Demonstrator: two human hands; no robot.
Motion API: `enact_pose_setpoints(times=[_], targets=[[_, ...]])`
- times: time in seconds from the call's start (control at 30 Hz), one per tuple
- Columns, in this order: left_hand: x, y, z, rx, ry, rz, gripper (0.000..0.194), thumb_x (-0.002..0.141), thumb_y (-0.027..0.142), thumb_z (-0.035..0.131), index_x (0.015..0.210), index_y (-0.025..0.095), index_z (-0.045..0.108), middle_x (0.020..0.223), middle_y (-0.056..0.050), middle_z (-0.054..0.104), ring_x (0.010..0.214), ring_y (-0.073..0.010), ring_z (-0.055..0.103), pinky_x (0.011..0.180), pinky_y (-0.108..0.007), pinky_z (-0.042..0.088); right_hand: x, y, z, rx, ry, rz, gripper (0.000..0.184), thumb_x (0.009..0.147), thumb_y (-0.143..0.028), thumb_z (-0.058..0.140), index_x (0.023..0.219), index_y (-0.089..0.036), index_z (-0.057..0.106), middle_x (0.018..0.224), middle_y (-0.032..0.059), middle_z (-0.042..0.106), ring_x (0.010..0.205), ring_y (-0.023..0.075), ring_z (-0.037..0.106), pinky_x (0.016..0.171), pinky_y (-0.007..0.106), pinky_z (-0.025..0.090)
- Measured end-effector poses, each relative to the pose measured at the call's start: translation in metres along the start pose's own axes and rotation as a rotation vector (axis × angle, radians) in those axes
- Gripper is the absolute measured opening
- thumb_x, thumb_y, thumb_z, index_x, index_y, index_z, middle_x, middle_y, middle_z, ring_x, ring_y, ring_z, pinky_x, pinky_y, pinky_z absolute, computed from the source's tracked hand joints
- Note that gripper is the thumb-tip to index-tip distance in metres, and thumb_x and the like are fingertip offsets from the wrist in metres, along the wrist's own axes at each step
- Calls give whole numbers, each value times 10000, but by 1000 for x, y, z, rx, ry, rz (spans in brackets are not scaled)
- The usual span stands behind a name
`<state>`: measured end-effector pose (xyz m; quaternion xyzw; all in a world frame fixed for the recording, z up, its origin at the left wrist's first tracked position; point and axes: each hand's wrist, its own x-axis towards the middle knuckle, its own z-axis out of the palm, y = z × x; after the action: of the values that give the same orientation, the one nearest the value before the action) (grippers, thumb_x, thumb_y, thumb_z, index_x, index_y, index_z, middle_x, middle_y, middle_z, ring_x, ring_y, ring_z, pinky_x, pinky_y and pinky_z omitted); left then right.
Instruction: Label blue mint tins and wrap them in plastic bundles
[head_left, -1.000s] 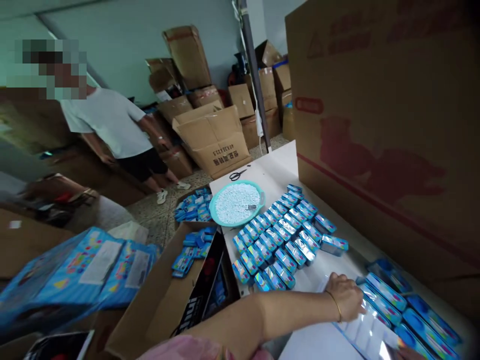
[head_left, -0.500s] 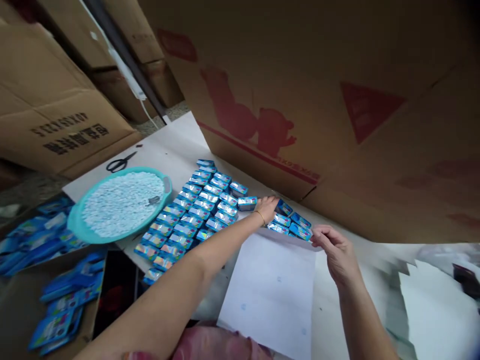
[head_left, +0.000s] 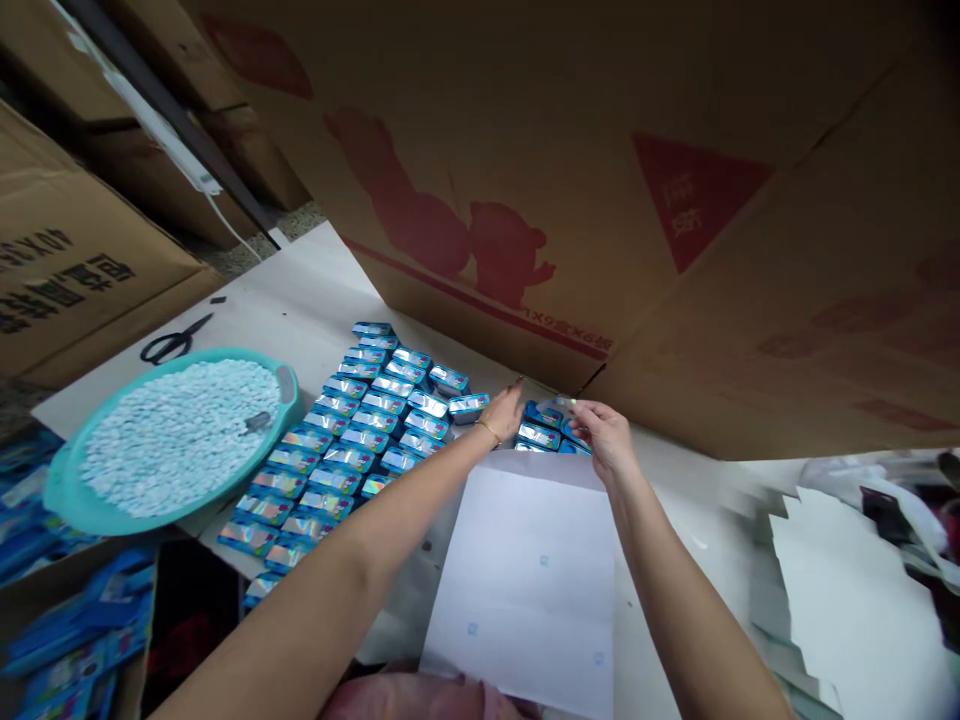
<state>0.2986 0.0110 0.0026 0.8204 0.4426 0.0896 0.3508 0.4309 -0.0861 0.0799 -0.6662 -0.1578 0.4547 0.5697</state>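
Note:
Rows of small shiny blue boxes [head_left: 352, 430] lie on the white table [head_left: 300, 300]. A separate small cluster of blue boxes [head_left: 541, 428] sits against the big cardboard box. My left hand [head_left: 506, 412] reaches to the left side of that cluster, fingers stretched toward it and touching the boxes. My right hand [head_left: 606, 435] rests on the cluster's right side, fingers curled over one of the boxes. A white sheet [head_left: 529, 575] lies flat under my forearms, its far edge at the cluster.
A teal basin [head_left: 67, 500] full of small white pieces stands at the left, black scissors [head_left: 174, 340] behind it. A huge cardboard box [head_left: 600, 180] walls the table's far side. More blue packs fill a carton [head_left: 67, 640] at lower left. White sheets [head_left: 847, 590] pile at right.
My head turned from the room down to the table. My right hand moved left onto the small cluster of boxes; the left hand stayed at its left side.

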Motion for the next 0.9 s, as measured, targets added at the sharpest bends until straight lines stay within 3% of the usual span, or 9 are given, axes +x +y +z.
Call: enact_pose_setpoints(times=[0.1, 0.17, 0.27, 0.4, 0.57, 0.73, 0.9], targets=[[-12, 6, -6, -561, 26, -99, 437, 861, 401, 284, 1136, 125, 481, 1063, -122, 578, 964, -178, 550, 778, -281, 435, 10, 12, 15, 13, -12, 65, 297, 464, -319, 739, 657, -130, 615, 523, -31, 549, 470, 63, 489, 403, 162, 395], [-16, 10, -5, -989, -2, -210, 410, 809, 439, 405, 1036, 126, 540, 920, -95, 622, 804, -142, 593, 664, -244, 453, 14, 22, 22, 22, 11, 99, 277, 467, -299, 735, 647, -128, 611, 508, -33, 544, 448, 59, 478, 369, 153, 372], [-15, 9, 2, -1220, 85, -391, 346, 648, 305, 650, 930, 122, 570, 753, -47, 617, 621, -84, 562, 535, -182, 401, 17, 34, 27, 40, 78, 111, 243, 486, -271, 720, 647, -129, 607, 514, -35, 547, 428, 47, 463, 340, 137, 337], [-7, 0, 9, -1190, 155, -480, 244, 597, 216, 673, 808, 122, 596, 652, -16, 596, 541, -59, 516, 478, -168, 347, 18, 43, 29, 14, 115, 87, 197, 533, -260, 684, 660, -128, 610, 507, -36, 542, 412, 42, 451, 338, 134, 324], [3, -7, 10, -1076, 177, -500, 176, 571, 143, 661, 738, 120, 613, 585, -8, 586, 504, -70, 492, 497, -197, 364, 28, 51, 31, -246, 260, 85, 189, 629, -295, 586, 727, -137, 623, 421, -47, 506, 362, 72, 446, 344, 171, 328], [13, -11, 16, -929, 212, -495, 223, 614, 74, 587, 832, 121, 610, 671, -33, 619, 601, -106, 548, 595, -225, 421, 48, 68, 32, -407, 349, 59, 207, 622, -286, 561, 745, -147, 652, 533, -5, 613, 437, 118, 539, 419, 201, 385], [22, -16, 24, -763, 220, -440, 188, 647, 44, 537, 800, 125, 610, 735, -49, 626, 703, -129, 573, 687, -237, 433, 52, 81, 28, -585, 397, 31, 268, 658, -319, 507, 780, -151, 676, 561, 30, 642, 556, 175, 602, 504, 225, 414]])
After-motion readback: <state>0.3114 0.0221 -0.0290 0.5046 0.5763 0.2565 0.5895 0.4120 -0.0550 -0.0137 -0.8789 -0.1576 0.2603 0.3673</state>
